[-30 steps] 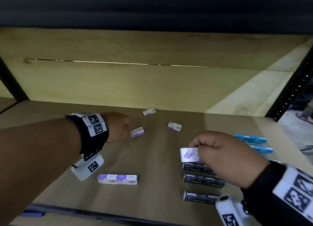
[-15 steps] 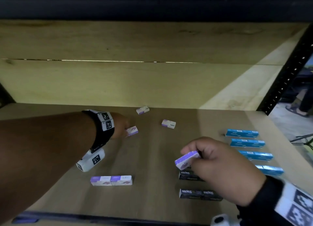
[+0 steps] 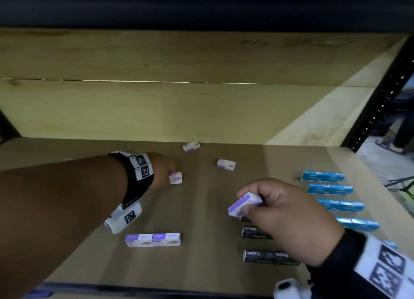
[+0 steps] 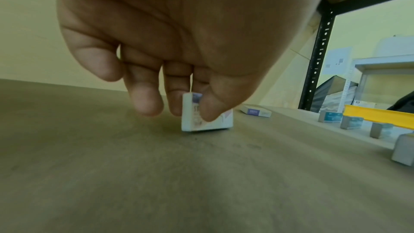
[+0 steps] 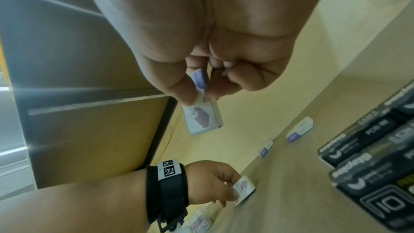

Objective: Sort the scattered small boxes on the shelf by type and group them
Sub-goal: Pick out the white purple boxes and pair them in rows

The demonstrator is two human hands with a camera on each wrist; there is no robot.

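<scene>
My left hand pinches a small purple-and-white box standing on edge on the wooden shelf; the left wrist view shows thumb and fingers on this box. My right hand holds another purple-and-white box in the air above the black boxes, pinched between thumb and fingers. Two purple boxes lie side by side near the front. Two more lie loose at the back.
Black "Staples" boxes lie in a column at front centre-right, partly under my right hand. Several blue boxes form a column on the right. A black perforated upright bounds the shelf's right side; a wooden back wall stands behind.
My right hand has tilted its purple box and drifted slightly right and down in view. My left hand stayed on its box, which now stands more upright.
</scene>
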